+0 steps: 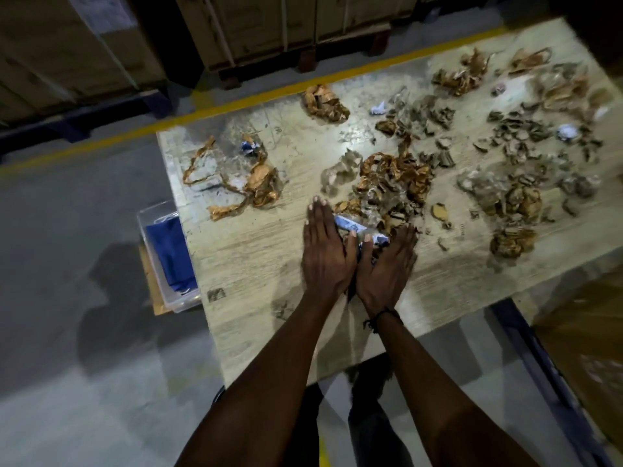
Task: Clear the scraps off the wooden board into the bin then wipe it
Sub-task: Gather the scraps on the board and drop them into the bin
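Head view looks down on the board [256, 257], strewn with brown and grey scraps [394, 178] across its middle and far right. Both hands lie flat, side by side, near the front edge: the left hand [325, 254] and right hand [387, 264] have straight fingers spread, holding nothing, with a white wrapper [357, 229] caught between their fingertips. At the board's left edge sits the clear bin [161, 261] with blue cloth [172, 254] inside.
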A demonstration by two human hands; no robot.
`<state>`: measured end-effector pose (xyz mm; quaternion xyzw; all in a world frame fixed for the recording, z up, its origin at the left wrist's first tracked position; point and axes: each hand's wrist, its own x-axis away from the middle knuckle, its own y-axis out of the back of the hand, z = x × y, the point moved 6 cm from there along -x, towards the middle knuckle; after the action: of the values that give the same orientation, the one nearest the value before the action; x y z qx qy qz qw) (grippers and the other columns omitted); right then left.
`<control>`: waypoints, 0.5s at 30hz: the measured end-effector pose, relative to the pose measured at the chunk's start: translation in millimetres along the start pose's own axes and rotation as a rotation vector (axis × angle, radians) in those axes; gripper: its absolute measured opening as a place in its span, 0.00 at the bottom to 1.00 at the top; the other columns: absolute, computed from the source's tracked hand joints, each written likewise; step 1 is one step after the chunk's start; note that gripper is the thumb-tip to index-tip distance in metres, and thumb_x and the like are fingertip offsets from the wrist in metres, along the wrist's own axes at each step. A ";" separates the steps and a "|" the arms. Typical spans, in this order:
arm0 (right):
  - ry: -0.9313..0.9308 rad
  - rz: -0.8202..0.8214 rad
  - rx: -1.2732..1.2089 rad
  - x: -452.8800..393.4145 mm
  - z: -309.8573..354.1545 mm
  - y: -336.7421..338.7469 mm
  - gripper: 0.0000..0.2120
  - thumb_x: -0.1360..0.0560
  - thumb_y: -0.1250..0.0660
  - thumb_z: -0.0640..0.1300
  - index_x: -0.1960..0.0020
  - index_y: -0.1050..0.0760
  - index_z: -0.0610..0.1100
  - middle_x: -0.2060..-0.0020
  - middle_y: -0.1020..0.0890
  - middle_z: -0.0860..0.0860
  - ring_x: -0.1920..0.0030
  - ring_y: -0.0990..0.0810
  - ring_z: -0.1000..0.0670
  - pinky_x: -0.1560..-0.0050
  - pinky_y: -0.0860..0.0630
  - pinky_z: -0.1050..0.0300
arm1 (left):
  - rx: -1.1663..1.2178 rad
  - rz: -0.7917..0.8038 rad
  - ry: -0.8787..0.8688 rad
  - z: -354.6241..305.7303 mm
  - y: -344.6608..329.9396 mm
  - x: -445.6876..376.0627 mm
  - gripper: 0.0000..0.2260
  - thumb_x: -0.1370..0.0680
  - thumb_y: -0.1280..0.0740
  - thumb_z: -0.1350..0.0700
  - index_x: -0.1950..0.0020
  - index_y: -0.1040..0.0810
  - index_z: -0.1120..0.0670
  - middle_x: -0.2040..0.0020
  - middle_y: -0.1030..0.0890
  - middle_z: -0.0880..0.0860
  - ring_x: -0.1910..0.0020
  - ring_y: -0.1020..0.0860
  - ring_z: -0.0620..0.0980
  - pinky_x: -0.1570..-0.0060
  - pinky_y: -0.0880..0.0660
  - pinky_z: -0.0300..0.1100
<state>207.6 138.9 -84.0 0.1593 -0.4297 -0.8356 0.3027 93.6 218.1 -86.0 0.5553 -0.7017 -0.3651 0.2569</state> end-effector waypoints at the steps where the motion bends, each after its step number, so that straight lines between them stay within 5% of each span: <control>1: 0.010 0.005 -0.023 -3.8 0.6 1.8 0.38 0.16 0.47 0.64 0.15 0.49 0.41 0.16 0.45 0.44 0.16 0.49 0.46 0.17 0.50 0.44 | 0.029 -0.007 -0.008 -0.1 4.6 -2.9 0.33 0.13 0.45 0.43 0.14 0.50 0.59 0.14 0.50 0.55 0.14 0.52 0.53 0.18 0.46 0.54; 8: 0.073 -0.087 -0.123 -26.5 -0.2 25.7 0.37 0.18 0.42 0.64 0.17 0.42 0.44 0.17 0.42 0.43 0.17 0.45 0.41 0.20 0.43 0.38 | -0.020 -0.254 -0.048 44.7 90.9 -37.5 0.28 0.17 0.40 0.43 0.22 0.34 0.58 0.23 0.33 0.59 0.23 0.34 0.61 0.24 0.38 0.63; 15: 0.024 -0.083 -0.014 -41.3 -9.8 5.9 0.48 0.22 0.51 0.76 0.17 0.43 0.41 0.18 0.40 0.40 0.18 0.42 0.39 0.20 0.43 0.38 | -0.068 -0.295 0.187 112.3 125.2 -108.3 0.35 0.22 0.34 0.33 0.19 0.37 0.46 0.15 0.46 0.55 0.15 0.50 0.59 0.22 0.59 0.66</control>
<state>246.6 156.7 -84.6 0.1849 -0.4132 -0.8485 0.2742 -39.3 362.9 -48.8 0.6749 -0.5728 -0.3690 0.2834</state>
